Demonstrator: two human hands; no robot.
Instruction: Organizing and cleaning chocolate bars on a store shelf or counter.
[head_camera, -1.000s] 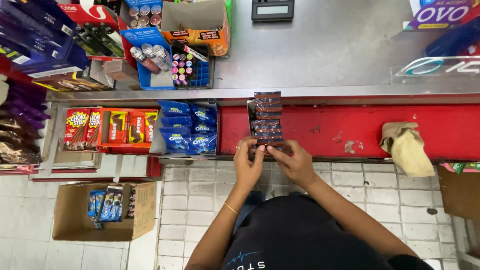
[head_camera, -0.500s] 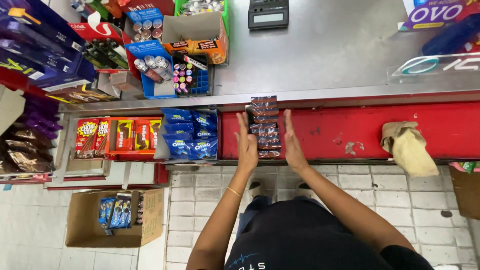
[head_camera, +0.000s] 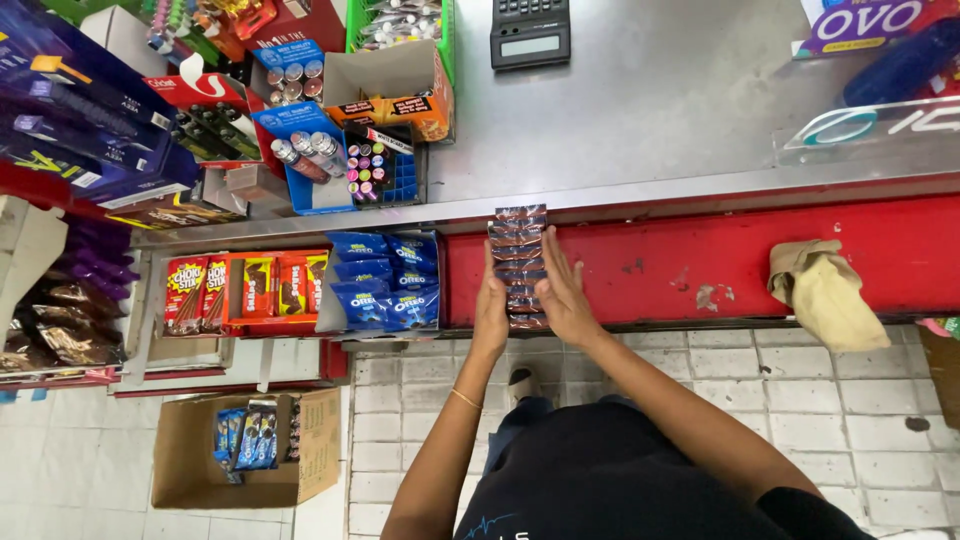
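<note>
Both hands, left (head_camera: 490, 305) and right (head_camera: 562, 295), press flat-open against a stack of dark snack packets (head_camera: 519, 262). The stack stands squared on the red shelf (head_camera: 700, 260). Blue biscuit packs (head_camera: 385, 280) sit at nine o'clock.

At the centre of the frame, the left hand (head_camera: 491, 303) and right hand (head_camera: 563, 296) press flat against either side of a stack of dark brown snack packets (head_camera: 519, 262) standing on the red shelf (head_camera: 700, 262). Just left of the stack sit blue biscuit packs (head_camera: 385, 280) and an orange display box (head_camera: 262, 288). A beige cloth (head_camera: 825, 292) lies at right. A calculator (head_camera: 530, 32) rests on the grey counter (head_camera: 660, 100) above. A cardboard box (head_camera: 240, 450) sits on the tiled floor (head_camera: 400, 400) at lower left.
</note>
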